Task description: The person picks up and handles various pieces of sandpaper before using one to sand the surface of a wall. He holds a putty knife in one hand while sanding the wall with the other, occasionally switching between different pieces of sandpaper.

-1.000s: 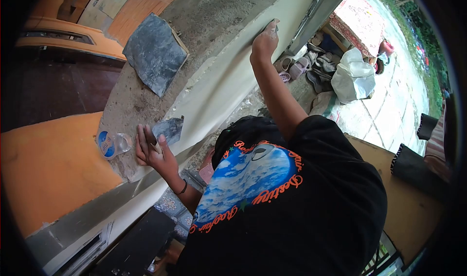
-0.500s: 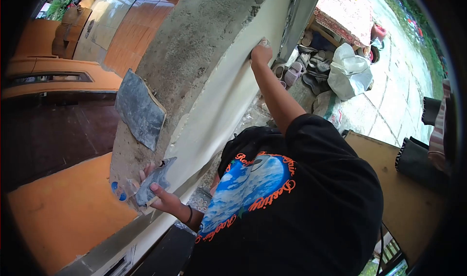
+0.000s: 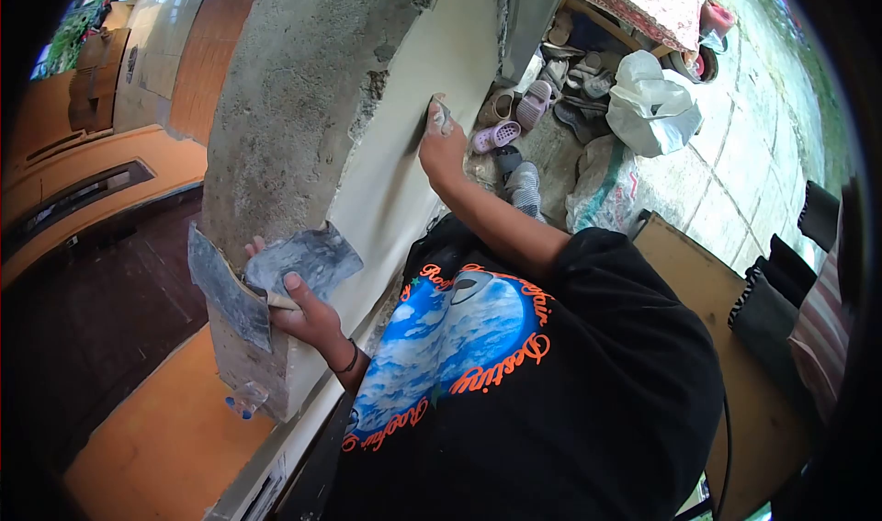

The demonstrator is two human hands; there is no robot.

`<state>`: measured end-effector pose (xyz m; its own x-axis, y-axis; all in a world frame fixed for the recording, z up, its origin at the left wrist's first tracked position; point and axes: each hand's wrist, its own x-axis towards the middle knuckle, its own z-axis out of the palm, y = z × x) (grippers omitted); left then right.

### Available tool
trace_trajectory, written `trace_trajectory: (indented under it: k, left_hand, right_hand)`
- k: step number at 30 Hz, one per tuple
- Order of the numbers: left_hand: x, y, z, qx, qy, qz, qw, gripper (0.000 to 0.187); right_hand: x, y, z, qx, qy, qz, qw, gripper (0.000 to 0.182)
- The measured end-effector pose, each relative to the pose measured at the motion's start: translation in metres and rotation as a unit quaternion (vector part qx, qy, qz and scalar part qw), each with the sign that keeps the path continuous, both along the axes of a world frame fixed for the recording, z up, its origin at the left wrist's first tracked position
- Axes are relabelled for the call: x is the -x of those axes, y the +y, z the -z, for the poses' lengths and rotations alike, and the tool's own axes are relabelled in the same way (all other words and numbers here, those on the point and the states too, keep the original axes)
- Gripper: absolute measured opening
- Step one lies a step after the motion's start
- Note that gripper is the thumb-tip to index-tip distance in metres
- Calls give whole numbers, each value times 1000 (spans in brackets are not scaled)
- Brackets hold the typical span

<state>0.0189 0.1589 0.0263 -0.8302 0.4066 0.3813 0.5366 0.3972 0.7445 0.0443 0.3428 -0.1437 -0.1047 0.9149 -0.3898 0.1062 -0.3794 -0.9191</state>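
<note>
My left hand (image 3: 310,314) is closed on a bent, dusty grey sheet (image 3: 308,259), its thumb lying on top. A second grey sheet (image 3: 225,287) lies on the rough concrete surface (image 3: 276,107), right beside the fingers and partly overlapped by the held piece. Farther up, my right hand (image 3: 443,149) is closed, with white smears on its fingers, against the smooth whitish face (image 3: 390,144) along the concrete. A small greyish bit shows at its fingertips, too small to name.
A clear plastic object with blue parts (image 3: 246,400) sits at the concrete's lower end. Beyond the wall are shoes (image 3: 535,105), a white bag (image 3: 650,107), a sack (image 3: 602,186) and a patterned cloth (image 3: 643,2). A brown board (image 3: 735,337) stands at the right.
The view has shifted. My left hand and its sheet have moved up the concrete to the other sheet. My right hand has come nearer along the whitish face, its arm more bent.
</note>
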Motion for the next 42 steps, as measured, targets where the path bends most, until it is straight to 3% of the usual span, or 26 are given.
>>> trace_trajectory:
  k: [1, 3, 4, 8, 11, 12, 15, 17, 20, 22, 25, 26, 30, 33, 36, 37, 39, 40, 42]
  left_hand:
    - [2, 3, 3, 1, -1, -4, 1000, 65]
    - [0, -2, 3, -30, -29, -48, 998, 66]
    - [1, -4, 5, -11, 9, -42, 999, 65]
    - [1, -5, 6, -30, -1, -61, 998, 66]
    - [1, -2, 7, -73, -23, -93, 993, 64]
    - [1, -4, 8, -80, -18, -108, 991, 63]
    - [4, -20, 15, -78, -17, -143, 986, 62]
    - [3, -24, 16, -61, -25, -157, 985, 61]
    - [4, -13, 18, -94, 8, -206, 974, 57]
    - [3, -19, 17, -27, 49, -260, 964, 57]
    - [-2, -6, 10, -70, 15, -234, 970, 57]
    - [0, -10, 10, -55, 8, -250, 967, 57]
    - [-3, -5, 7, -43, -4, -275, 960, 57]
    - [-7, -3, 3, 6, 8, -304, 953, 60]
    - [-2, -7, 6, -19, 9, -285, 958, 62]
    - [-4, -6, 5, -20, 8, -284, 959, 62]
    - [-6, -2, 1, 9, -7, -310, 951, 63]
    - [-6, -8, 2, 7, -3, -310, 951, 63]
    - [1, -16, 8, 31, 31, -305, 951, 62]
  right_hand:
    - [2, 14, 7, 1, -1, -4, 1000, 48]
    - [1, 35, 29, 101, -32, -14, 994, 50]
    - [-1, 48, 14, 171, -36, -7, 985, 49]
    - [-4, 33, 7, 165, -21, 1, 986, 46]
    - [-9, 47, 34, 242, 65, 0, 968, 41]
    - [-6, 64, 49, 313, 98, 44, 944, 43]
    - [8, 68, 58, 331, 94, 35, 938, 47]
    - [3, 42, -15, 303, 52, -42, 951, 52]
    - [15, 58, 15, 265, 57, 5, 963, 50]
    - [20, 98, 49, 365, 162, 127, 908, 49]
    - [29, 101, -11, 278, 160, 128, 938, 48]
    - [25, 91, -6, 180, 185, 57, 964, 52]
    - [25, 93, -8, 131, 251, 99, 954, 50]
    - [46, 96, 3, 28, 108, 136, 984, 46]
    - [69, 108, 18, -71, -43, 174, 981, 44]
    - [63, 120, 29, -72, -44, 175, 981, 44]
    - [44, 148, 46, 57, 89, 93, 990, 45]
    - [47, 146, 40, 57, 94, 93, 990, 45]
    - [48, 139, 4, -55, 72, 104, 990, 47]
